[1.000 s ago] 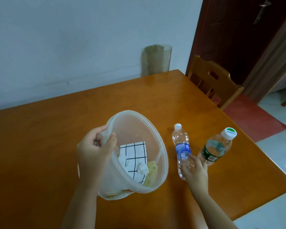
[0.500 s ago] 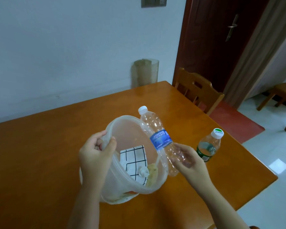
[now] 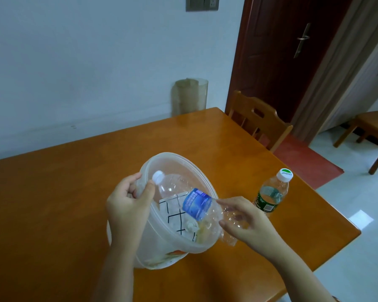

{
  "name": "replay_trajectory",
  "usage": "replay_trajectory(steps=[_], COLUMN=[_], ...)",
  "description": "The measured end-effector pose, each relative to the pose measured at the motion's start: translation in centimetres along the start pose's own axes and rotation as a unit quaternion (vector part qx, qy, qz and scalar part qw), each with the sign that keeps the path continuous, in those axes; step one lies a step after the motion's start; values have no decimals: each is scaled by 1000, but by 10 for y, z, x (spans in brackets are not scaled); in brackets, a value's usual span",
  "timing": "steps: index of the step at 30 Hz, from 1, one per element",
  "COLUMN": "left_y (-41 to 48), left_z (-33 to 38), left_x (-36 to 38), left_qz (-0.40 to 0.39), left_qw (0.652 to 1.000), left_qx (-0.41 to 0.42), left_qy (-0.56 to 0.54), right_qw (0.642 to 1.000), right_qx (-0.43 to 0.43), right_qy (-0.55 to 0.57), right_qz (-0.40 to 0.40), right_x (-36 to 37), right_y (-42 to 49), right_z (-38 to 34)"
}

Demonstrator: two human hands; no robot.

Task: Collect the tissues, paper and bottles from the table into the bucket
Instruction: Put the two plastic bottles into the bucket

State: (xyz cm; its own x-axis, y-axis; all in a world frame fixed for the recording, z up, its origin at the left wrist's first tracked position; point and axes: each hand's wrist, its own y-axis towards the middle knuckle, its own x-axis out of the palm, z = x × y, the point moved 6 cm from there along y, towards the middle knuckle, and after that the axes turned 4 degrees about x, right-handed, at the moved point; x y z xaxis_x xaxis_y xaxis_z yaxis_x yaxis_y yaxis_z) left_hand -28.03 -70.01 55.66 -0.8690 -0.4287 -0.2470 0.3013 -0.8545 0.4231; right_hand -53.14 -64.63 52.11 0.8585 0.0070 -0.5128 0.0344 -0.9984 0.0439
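Observation:
A translucent plastic bucket (image 3: 183, 162) stands tilted on the wooden table (image 3: 52, 192). My left hand (image 3: 129, 205) grips its near-left rim. My right hand (image 3: 244, 221) holds the base of a clear empty bottle with a blue label (image 3: 196, 203). The bottle lies across the bucket's mouth, its white cap at the left rim and its base over the right rim. Inside the bucket lie a grid-patterned paper (image 3: 172, 212) and a crumpled tissue (image 3: 191, 225). A second bottle with a green label (image 3: 273, 192) stands on the table to the right.
A wooden chair (image 3: 258, 118) is tucked at the table's far right side. A tall translucent bin (image 3: 191, 97) stands by the wall behind the table. The table's right edge is close to the green bottle. Another chair (image 3: 371, 127) stands on the tiled floor.
My right hand lifted the blue-label bottle off the table and swung it cap-first over the bucket's mouth. My left hand has kept its grip on the rim.

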Motion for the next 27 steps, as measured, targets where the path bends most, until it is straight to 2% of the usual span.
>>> replay_trajectory(steps=[11,19,23,27], left_y=[-5,-5,-4,-4], left_z=[15,21,23,24], left_x=[14,24,31,40], left_qz=[-23,-28,-35,-44], left_qw=[999,999,999,998], left_qx=[49,42,27,29], left_qy=[7,4,-16,-20], right_qw=[996,994,992,978], right_qx=[63,87,90,63], right_qy=[-63,-64,-60,-67], right_qz=[19,26,67,188], right_x=[21,14,-11,-53], right_y=[28,22,16,7], right_z=[13,22,27,30])
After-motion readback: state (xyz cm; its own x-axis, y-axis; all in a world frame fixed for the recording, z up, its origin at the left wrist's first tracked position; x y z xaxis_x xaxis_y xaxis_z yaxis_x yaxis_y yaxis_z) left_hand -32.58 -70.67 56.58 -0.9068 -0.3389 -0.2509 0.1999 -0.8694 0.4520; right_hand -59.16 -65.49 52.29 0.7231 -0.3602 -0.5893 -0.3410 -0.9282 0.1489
